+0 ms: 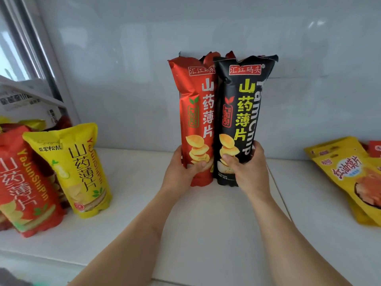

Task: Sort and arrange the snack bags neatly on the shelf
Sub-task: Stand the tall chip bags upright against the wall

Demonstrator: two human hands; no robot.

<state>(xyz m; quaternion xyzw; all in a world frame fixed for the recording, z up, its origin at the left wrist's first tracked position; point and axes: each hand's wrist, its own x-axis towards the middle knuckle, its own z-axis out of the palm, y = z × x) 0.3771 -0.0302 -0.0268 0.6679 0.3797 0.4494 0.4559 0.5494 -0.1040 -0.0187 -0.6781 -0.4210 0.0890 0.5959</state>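
Observation:
Two tall chip bags stand upright side by side near the back wall on the white shelf [206, 223]. The red bag [193, 112] is on the left and the black bag [243, 108] touches it on the right. My left hand [181, 168] grips the red bag's lower part. My right hand [245, 168] grips the black bag's lower part, thumb across its front. More bag tops show behind these two.
At the left stand a yellow bag [78, 170] and a red bag [24, 182], with more packs behind them. Flat yellow pouches [350, 174] lie at the right edge. A window frame [41, 58] rises at the far left.

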